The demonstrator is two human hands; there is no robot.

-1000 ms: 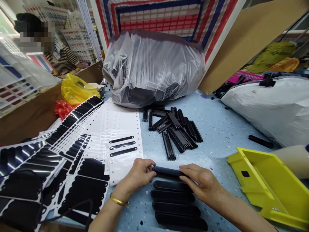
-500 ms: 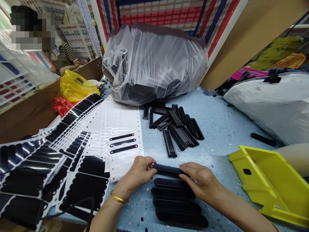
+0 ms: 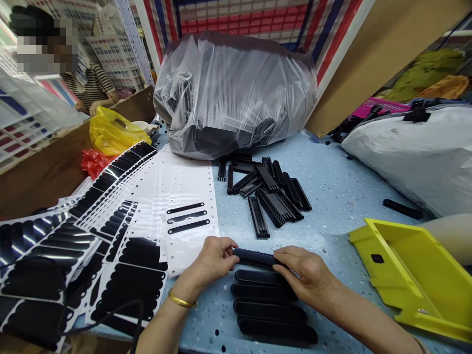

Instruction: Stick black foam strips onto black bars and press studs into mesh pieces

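Note:
Between my hands is a long black strip with rounded ends, apparently a thin pad lying along a plastic bar. The thumb and fingertips of my left hand pinch its left end. At the other end, the fingers and thumb of my right hand close round it and hide its tip. Just below lie several similar black bars in a stacked row, smooth face up. To the left, a white backing sheet carries three thin black adhesive strips.
Behind my hands lies a loose pile of black ribbed bars, with a large filled plastic bag beyond. Sheets of black stickers spread leftward. A yellow bin stands right, near a white sack. A person sits far left.
The pad on the held strip now lies flatter along the bar, and the gap between them looks narrower. Both hands stay almost in place; the view has shifted slightly.

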